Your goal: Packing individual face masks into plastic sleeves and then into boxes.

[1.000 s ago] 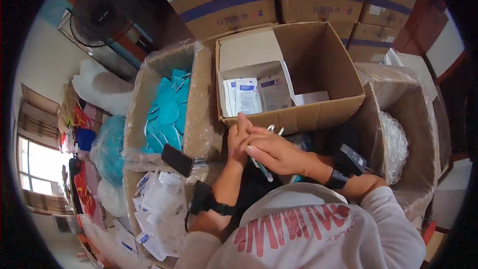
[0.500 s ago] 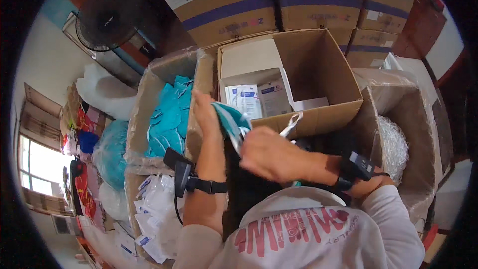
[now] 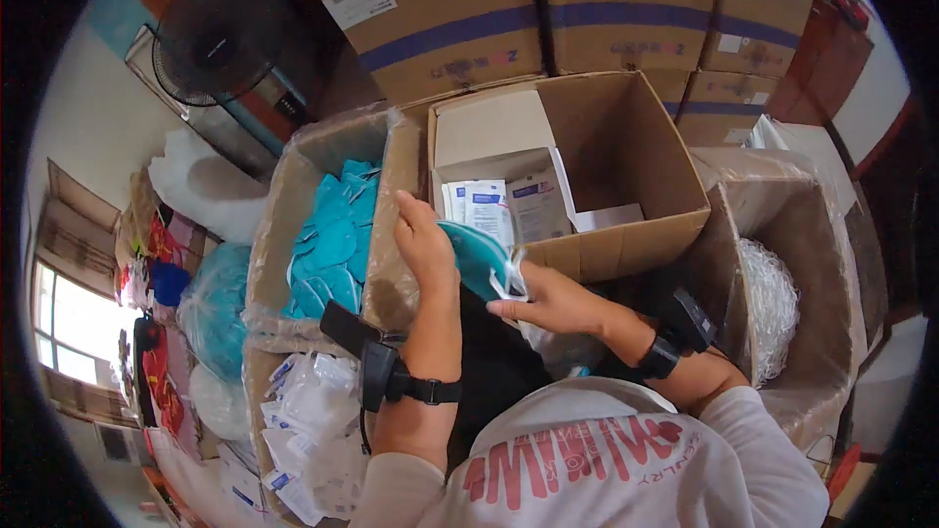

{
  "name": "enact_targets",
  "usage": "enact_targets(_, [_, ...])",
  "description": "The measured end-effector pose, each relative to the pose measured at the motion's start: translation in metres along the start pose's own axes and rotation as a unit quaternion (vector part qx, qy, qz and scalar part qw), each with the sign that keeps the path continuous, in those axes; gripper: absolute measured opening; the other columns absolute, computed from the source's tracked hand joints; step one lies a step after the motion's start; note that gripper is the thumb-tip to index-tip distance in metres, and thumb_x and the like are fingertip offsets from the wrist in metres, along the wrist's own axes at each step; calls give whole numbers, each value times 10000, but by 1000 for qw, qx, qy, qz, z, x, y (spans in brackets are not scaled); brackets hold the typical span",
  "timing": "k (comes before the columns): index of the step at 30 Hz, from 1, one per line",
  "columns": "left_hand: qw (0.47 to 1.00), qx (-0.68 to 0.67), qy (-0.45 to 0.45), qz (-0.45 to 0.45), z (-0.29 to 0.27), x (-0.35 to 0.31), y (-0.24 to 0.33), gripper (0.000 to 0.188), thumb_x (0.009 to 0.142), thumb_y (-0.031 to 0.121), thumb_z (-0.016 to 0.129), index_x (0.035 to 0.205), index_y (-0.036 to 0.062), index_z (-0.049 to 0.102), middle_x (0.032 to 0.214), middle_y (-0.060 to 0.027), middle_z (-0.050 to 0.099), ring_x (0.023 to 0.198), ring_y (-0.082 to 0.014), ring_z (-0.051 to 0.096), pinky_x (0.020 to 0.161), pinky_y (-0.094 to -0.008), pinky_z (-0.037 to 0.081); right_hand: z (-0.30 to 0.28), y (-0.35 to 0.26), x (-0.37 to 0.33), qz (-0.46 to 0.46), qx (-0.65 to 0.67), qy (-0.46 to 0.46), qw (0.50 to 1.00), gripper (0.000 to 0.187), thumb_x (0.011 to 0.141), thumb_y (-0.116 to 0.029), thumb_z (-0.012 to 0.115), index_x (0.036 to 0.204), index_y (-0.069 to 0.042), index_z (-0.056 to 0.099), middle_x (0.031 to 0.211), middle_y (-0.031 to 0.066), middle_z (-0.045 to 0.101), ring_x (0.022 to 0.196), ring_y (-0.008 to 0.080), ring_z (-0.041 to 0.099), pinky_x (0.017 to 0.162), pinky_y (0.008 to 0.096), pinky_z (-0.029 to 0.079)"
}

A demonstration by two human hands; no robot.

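In front of my chest I hold a teal face mask (image 3: 473,261), slightly curved, with a pale rim. My left hand (image 3: 427,244) is closed on its left side, thumb hidden behind the palm. My right hand (image 3: 558,299) grips its right end, where a white strap (image 3: 513,276) bunches against the fingers. Left of my left hand, a plastic-lined carton (image 3: 399,171) contains a heap of teal masks (image 3: 335,235). Beyond the held mask is a large open carton (image 3: 626,246), with a white inner box (image 3: 489,127) of printed sachets (image 3: 488,211).
White packets (image 3: 311,425) fill another carton at the lower left. To the right, a lined carton (image 3: 827,332) holds a bundle of white cord (image 3: 770,313). Stacked brown boxes (image 3: 626,34) stand behind. A fan (image 3: 210,44) and filled plastic bags (image 3: 217,308) are at left.
My right hand has moved a little right and its fingers have extended along the mask. The loose strap loop that stuck out on the right is now gathered at the mask's end.
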State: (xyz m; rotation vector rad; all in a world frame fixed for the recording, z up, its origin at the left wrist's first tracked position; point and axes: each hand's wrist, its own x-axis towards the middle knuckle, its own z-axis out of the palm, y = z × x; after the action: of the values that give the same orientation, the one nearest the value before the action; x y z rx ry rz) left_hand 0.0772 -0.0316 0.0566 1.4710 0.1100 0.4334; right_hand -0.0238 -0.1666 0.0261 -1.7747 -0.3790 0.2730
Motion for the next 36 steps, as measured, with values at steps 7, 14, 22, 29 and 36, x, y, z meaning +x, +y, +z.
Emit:
enact_targets(7, [938, 312, -73, -129, -25, 13, -49, 567, 916, 492, 279, 731, 18, 528, 720, -74, 553, 682, -201, 506, 604, -339, 392, -2, -41, 12, -321, -169, 145, 921, 205, 871, -223, 485, 839, -21, 509, 793, 183, 526, 767, 348, 524, 638, 410, 409])
enact_targets(14, [981, 180, -70, -33, 15, 23, -48, 581, 878, 494, 350, 690, 5, 603, 598, -107, 573, 568, -250, 539, 569, -362, 445, 33, -86, 16, -141, 92, 11, 986, 247, 879, -172, 468, 699, -3, 459, 681, 146, 516, 559, 265, 488, 533, 364, 384])
enact_targets(22, [902, -257, 44, -344, -28, 41, 21, 472, 912, 500, 282, 916, 98, 530, 755, -57, 524, 694, -264, 553, 609, -311, 469, -33, -52, 14, -263, -120, -106, 951, 213, 894, -207, 443, 804, -26, 511, 724, 86, 525, 677, 211, 507, 644, 345, 415])
enact_targets(29, [942, -260, 52, -207, -31, 54, -55, 378, 903, 499, 344, 713, 179, 409, 613, 31, 404, 565, -125, 433, 550, -261, 388, -29, 18, 24, 25, 61, 231, 971, 391, 949, -361, 320, 859, -38, 521, 702, 11, 498, 664, 95, 464, 619, 264, 403])
enact_targets(36, [957, -234, 36, -169, -10, 28, -35, 403, 910, 489, 338, 666, 171, 373, 617, 36, 357, 552, -101, 385, 518, -237, 348, 4, 13, 21, 134, 384, -82, 910, 375, 936, -402, 341, 962, -82, 534, 740, -16, 507, 624, 37, 406, 509, 186, 328])
